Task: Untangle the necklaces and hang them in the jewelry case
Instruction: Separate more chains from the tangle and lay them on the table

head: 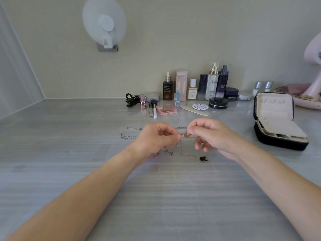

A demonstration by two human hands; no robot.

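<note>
The left hand [156, 139] and the right hand [208, 134] meet over the middle of the worktop [69, 171]. Each pinches the tangle of necklaces [181, 134] between thumb and forefinger, with the other fingers loosely curled under. To the left of the left hand a silver chain [128, 136] trails flat across the worktop, and a red cord [154, 155] shows from under that wrist. From the knot between the fingertips a thin chain [181, 148] drops to the surface and ends in a black pendant [202, 159] just below the right hand. The strands look joined at the pinch, so I judge the untangling to be under way with no necklace freed yet. Behind, along the back edge, stands a row of bottles [212, 80] and other cosmetics. Near the right edge, well apart from the hands, the jewelry case [278, 143] sits open with its lid upright. As far as can be made out, nothing hangs from the pale lining of the lid. Separating every necklace and all of the hanging therefore appear to be left.
</note>
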